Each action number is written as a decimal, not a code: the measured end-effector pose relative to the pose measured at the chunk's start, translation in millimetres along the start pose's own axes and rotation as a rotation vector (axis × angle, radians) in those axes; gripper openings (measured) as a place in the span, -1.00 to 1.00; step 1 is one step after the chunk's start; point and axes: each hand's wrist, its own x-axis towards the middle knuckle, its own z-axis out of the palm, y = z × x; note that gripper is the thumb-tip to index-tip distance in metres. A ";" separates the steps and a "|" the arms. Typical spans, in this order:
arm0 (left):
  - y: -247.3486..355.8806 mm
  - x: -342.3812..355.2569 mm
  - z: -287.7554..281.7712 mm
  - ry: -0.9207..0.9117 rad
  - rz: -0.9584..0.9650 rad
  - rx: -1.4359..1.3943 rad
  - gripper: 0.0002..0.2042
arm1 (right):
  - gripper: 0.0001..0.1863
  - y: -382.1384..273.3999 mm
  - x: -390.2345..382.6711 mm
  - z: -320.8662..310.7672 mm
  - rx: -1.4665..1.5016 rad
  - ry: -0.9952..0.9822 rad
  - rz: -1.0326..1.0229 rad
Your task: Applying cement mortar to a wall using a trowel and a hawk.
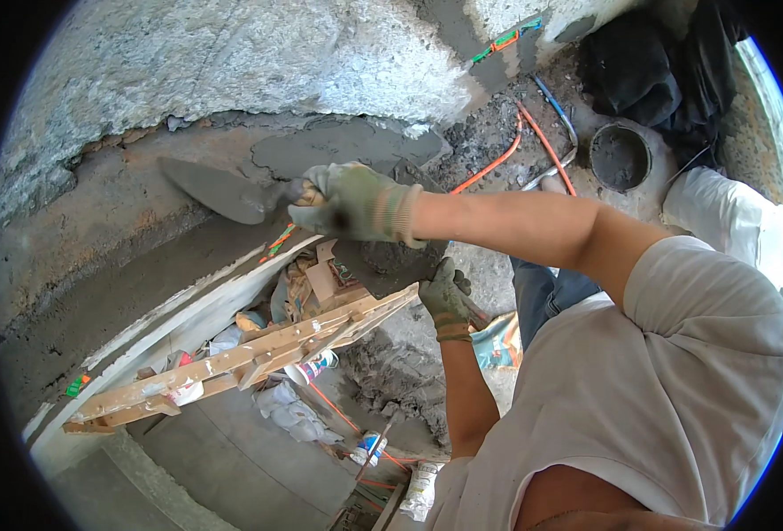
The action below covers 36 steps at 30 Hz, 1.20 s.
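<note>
My right hand [351, 202], in a grey-green work glove, is closed round the handle of a pointed masonry trowel [219, 190]. The trowel's grey blade points left over a rough ledge [99, 199] at the foot of the wall. Lower down, my gloved left hand [445, 292] is closed on the near edge of a dark mortar board [378, 273] with wet mortar on it. My right hand and forearm hide part of that board. Fresh grey mortar [338, 146] lies spread on the ledge just beyond the trowel.
A wooden plank frame [223, 363] runs below the ledge, with debris behind it. Orange hoses [546, 146] cross the ground near a round bucket [620, 157] of grey mix. Black sheeting [635, 71] and a white sack [728, 212] lie at the right.
</note>
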 end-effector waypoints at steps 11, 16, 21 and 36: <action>-10.8 -24.3 -6.0 0.053 -0.085 0.025 -0.84 | -0.72 23.5 -5.8 -11.8 1.011 -0.198 0.653; -18.5 -28.8 -26.4 0.062 -0.088 -0.059 -0.85 | -0.63 -6.1 20.3 -18.3 0.147 -0.491 0.213; -10.0 -33.3 -8.9 0.062 -0.084 -0.027 -0.84 | -0.86 6.2 40.4 2.8 0.236 -0.349 0.041; -14.2 -31.9 -6.3 0.063 -0.116 -0.037 -0.80 | -0.74 38.4 -45.2 -42.8 0.657 -0.328 0.593</action>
